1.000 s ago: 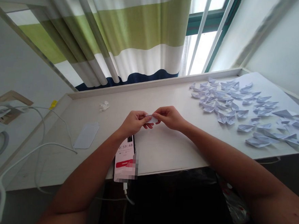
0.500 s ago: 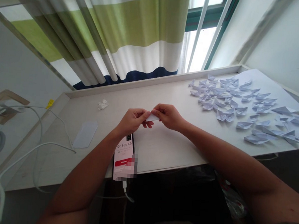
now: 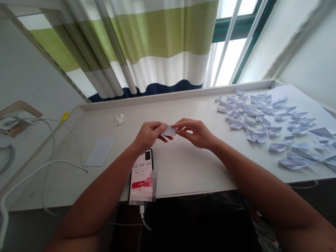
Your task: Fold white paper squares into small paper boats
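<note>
A small folded piece of white paper (image 3: 169, 131) is held above the desk, in the middle of the head view. My left hand (image 3: 150, 134) pinches its left side, thumb on top and the other fingers underneath. At the paper's right edge, my right hand (image 3: 195, 132) has its thumb and forefinger closed on the corner. Many folded paper boats (image 3: 256, 135) lie spread over the right part of the desk. Below my left hand is a phone (image 3: 141, 174) showing a timer, with a cable plugged into its lower end.
Stacked paper slips (image 3: 99, 152) and a crumpled tissue (image 3: 119, 119) lie on the left of the white desk (image 3: 179, 173). White cables (image 3: 50, 167) run from a power outlet (image 3: 9, 124) across the left edge. A large white sheet (image 3: 299, 98) sits at the back right, and a striped curtain (image 3: 163, 33) hangs behind.
My right hand's fingers have straightened and shifted slightly right, showing more of the folded paper. My left hand keeps its pinch. The whole view has shifted a little.
</note>
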Available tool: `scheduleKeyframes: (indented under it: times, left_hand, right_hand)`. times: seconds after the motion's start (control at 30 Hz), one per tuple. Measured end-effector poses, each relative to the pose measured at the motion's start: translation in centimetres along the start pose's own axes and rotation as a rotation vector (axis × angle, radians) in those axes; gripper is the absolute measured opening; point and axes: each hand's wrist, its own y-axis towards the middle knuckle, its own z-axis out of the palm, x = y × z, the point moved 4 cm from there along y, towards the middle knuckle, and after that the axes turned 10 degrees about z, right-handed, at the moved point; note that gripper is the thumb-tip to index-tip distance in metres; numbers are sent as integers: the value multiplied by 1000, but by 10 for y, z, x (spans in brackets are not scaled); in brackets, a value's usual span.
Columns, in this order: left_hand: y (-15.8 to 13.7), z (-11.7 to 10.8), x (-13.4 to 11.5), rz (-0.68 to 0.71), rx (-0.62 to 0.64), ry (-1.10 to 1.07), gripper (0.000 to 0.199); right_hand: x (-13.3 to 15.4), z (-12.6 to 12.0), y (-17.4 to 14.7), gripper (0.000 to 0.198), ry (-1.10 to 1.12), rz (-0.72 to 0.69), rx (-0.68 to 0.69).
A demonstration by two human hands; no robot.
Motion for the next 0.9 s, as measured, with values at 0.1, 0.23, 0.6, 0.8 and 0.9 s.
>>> scheduleKeyframes:
  times: [0.1, 0.23, 0.6, 0.8, 0.9]
  left_hand:
    - [0, 0, 1, 3, -22, -33, 38]
    - [0, 1, 3, 5, -3, -48, 36]
    - [-3, 5, 2, 12, -57, 16, 39]
    - [-4, 7, 2, -47, -66, -5, 37]
    - [-4, 7, 1, -32, -73, 12, 32]
  right_hand:
    - [-1, 1, 0, 24, 11, 31, 13]
    - [-2, 3, 0, 23, 33, 59, -1]
    - [-3, 3, 2, 37, 186, 184, 7]
    - [-10, 4, 4, 42, 97, 163, -58]
    - [-10, 6, 4, 41, 39, 151, -65]
